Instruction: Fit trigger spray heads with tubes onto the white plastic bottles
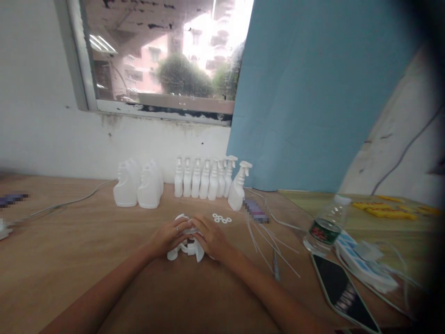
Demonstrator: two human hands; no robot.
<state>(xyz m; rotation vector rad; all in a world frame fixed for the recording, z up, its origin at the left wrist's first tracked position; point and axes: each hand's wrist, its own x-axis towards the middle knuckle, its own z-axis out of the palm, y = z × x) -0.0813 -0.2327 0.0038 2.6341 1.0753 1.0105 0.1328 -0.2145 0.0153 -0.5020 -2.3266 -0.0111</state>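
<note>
My left hand [169, 236], with a ring on one finger, and my right hand [212, 237] meet over a small group of white trigger spray heads [191, 249] on the table. The fingers of both hands are bent around the white pieces, and the fingertips almost touch. Part of what they hold is hidden under the fingers. Just beyond my right hand lie several small white ring washers [221, 218]. Behind them stands a white spray bottle [238, 190] with its trigger head on, slightly tilted in view.
A row of white spray bottles [205, 181] lines the wall, left of it white handled jugs [149, 188]. To the right are thin white tubes [274, 239], a pen-like tool [276, 266], a water bottle [325, 227], a phone [344, 290] and a power strip [365, 264].
</note>
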